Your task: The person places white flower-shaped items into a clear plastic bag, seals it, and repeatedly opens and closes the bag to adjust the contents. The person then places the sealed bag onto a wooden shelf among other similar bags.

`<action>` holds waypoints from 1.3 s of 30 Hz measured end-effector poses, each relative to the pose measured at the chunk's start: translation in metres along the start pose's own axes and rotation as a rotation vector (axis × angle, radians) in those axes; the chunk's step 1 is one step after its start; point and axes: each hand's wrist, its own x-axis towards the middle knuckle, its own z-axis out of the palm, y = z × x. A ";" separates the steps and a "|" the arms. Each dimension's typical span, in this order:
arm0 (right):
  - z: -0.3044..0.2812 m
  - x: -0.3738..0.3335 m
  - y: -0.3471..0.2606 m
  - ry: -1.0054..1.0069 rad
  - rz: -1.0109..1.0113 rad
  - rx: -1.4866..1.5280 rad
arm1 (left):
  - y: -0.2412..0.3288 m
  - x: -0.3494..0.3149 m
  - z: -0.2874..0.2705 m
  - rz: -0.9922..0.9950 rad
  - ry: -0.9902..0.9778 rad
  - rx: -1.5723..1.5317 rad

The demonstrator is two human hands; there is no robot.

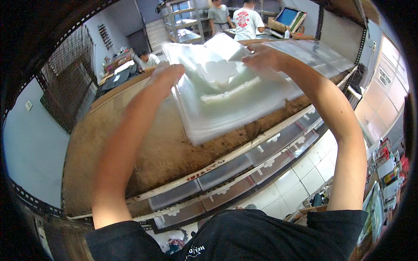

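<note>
A stack of clear, shiny plastic sheets (230, 115) with a white cloud-shaped patch and a pale strip printed on them lies on a worn brown wooden shelf (143, 148). My left hand (167, 76) is closed on the left edge of the sheets. At their far right edge, my right hand (263, 58) pinches them too, its fingers slightly blurred. Between the two hands the far edge is lifted and bends in a wave, catching bright light. The near part rests on the wood. How many sheets are held I cannot tell.
More clear sheets (318, 54) lie on the shelf at the right. Lower shelves hold further printed sheets (226, 172) beneath the front edge. A metal rack (180, 21) and several people stand beyond. Cans and tools (387, 167) crowd the right side above a tiled floor (287, 182).
</note>
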 end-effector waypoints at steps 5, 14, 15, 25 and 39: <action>0.023 0.025 0.034 -0.024 0.109 -0.135 | -0.003 -0.017 -0.011 -0.024 0.009 0.460; -0.002 0.064 0.108 -0.150 -0.403 -0.478 | -0.016 0.001 0.006 0.017 -0.019 0.655; 0.001 0.065 0.108 -0.155 -0.406 -0.480 | -0.012 0.007 0.006 -0.039 -0.028 0.775; 0.008 0.024 0.051 -0.089 -0.155 -0.337 | 0.012 0.012 0.031 -0.207 0.017 1.202; 0.013 0.036 0.065 -0.036 -0.103 -0.151 | 0.020 0.008 0.049 -0.328 0.172 1.167</action>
